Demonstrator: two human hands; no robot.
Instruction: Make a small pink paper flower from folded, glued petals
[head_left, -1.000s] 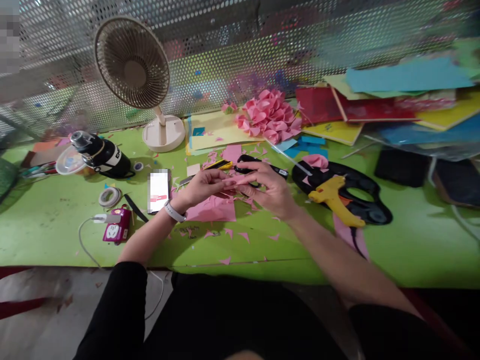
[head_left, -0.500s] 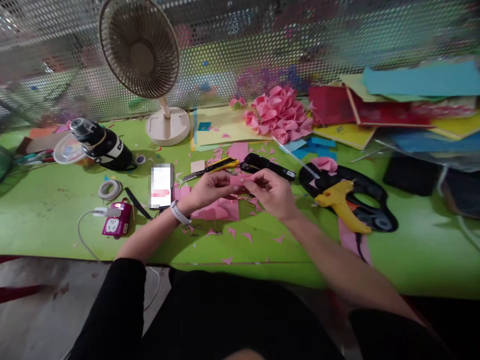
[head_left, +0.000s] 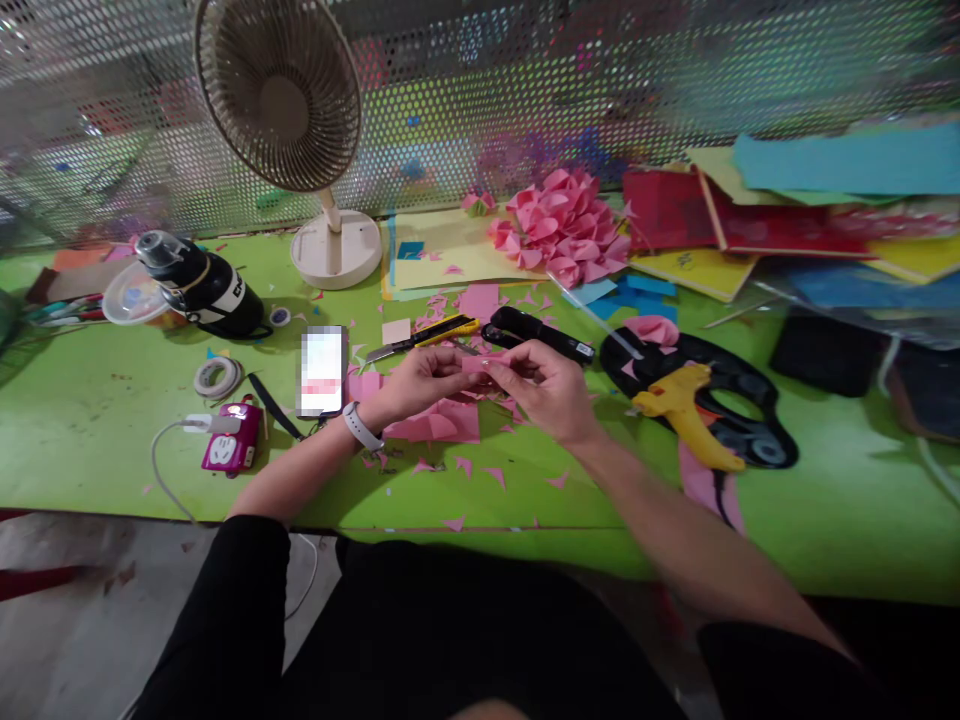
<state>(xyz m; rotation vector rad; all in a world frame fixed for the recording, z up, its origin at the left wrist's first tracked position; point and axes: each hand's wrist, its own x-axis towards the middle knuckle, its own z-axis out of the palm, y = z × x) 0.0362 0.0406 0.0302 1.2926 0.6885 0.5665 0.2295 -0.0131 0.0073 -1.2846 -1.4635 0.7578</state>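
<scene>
A small piece of pink paper [head_left: 474, 364] is pinched between my two hands above the table. My left hand [head_left: 427, 384], with a pale band on the wrist, is closed on its left side. Thumb and fingers of my right hand [head_left: 546, 388] are closed on its right side. Below my hands lie pink paper sheets [head_left: 442, 424] and several pink scraps. Just beyond them rest a yellow and black utility knife [head_left: 431, 335] and a black stapler [head_left: 536, 332].
A yellow glue gun [head_left: 686, 410] rests on a black stand to the right. Behind are a fan [head_left: 337, 250], pink paper flowers [head_left: 562, 225] and coloured sheets [head_left: 847, 165]. On the left are a phone [head_left: 322, 370], tape roll [head_left: 218, 377], purple power adapter [head_left: 231, 440] and dark bottle [head_left: 214, 290].
The view has shifted very slightly. Both hands keep their pinch on the pink paper in nearly the same spot, and nothing else has visibly moved.
</scene>
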